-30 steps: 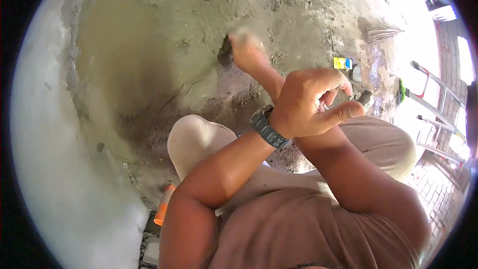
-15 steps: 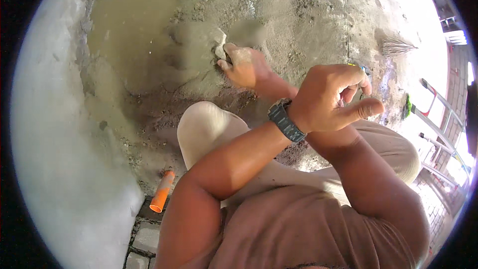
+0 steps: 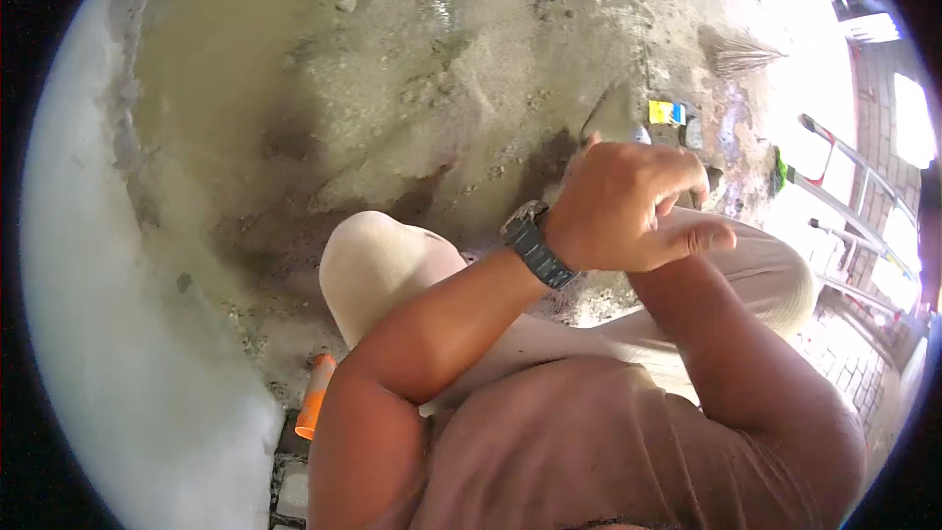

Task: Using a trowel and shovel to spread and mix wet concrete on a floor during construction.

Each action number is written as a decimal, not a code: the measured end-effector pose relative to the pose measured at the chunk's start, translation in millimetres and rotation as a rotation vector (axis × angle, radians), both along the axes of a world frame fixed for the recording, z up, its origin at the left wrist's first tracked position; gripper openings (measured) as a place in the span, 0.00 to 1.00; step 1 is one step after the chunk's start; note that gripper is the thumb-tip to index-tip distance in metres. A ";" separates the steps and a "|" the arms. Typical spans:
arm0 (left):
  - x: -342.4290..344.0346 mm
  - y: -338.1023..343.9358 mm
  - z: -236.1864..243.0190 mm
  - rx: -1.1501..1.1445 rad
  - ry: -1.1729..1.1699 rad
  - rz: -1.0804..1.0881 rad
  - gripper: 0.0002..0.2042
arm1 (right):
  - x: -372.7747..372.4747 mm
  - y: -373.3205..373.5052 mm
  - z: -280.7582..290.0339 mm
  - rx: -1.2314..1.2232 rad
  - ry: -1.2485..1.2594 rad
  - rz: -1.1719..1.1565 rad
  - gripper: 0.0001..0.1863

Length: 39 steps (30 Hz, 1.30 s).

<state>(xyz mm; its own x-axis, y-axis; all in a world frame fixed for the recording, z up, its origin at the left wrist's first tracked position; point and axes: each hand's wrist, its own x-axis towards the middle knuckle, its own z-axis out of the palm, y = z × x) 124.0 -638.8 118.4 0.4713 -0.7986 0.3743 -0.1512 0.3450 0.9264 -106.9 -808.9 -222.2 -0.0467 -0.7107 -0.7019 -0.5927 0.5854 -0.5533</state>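
My left hand (image 3: 638,206), with a dark watch (image 3: 540,245) on its wrist, hangs above my right forearm (image 3: 692,299). Its fingers curl loosely, the thumb stands apart, and nothing shows between them. The right forearm crosses beneath it, so my right hand (image 3: 593,140) is almost wholly hidden; only a small bit peeks out past the left knuckles. Beside that bit lies a flat grey shape (image 3: 613,113), too unclear to name, and I cannot tell whether the hand holds it. Wet grey mortar (image 3: 422,128) covers the ground ahead of my knees.
Murky water (image 3: 211,69) pools at the far left beside a pale smooth wall (image 3: 128,334). An orange pipe piece (image 3: 315,397) stands near my left elbow. Toward the right are a yellow and blue packet (image 3: 666,113), a bristle bundle (image 3: 743,57) and a metal ladder (image 3: 859,211).
My right hand has drawn back rightward from the wet mortar and is now behind my left hand. The view has shifted, showing more of the yellow and blue packet.
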 end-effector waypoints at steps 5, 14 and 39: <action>-28.4 -23.2 -0.5 -0.079 -0.049 -0.125 0.26 | 32.7 124.3 -7.9 0.117 0.064 0.040 0.28; -15.8 -17.1 -15.6 -0.031 -0.023 -0.090 0.24 | 133.4 181.7 65.9 0.101 -0.101 0.180 0.29; 3.9 101.2 42.4 0.315 -0.111 0.371 0.21 | 393.8 181.2 293.4 -0.687 -0.260 2.329 0.25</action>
<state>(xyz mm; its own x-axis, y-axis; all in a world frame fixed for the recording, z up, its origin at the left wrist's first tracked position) 127.8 -537.6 160.8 0.7161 -0.6668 0.2061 -0.3143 -0.0443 0.9483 286.9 -627.7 71.2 0.8087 0.4969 -0.3148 0.3418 -0.8325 -0.4361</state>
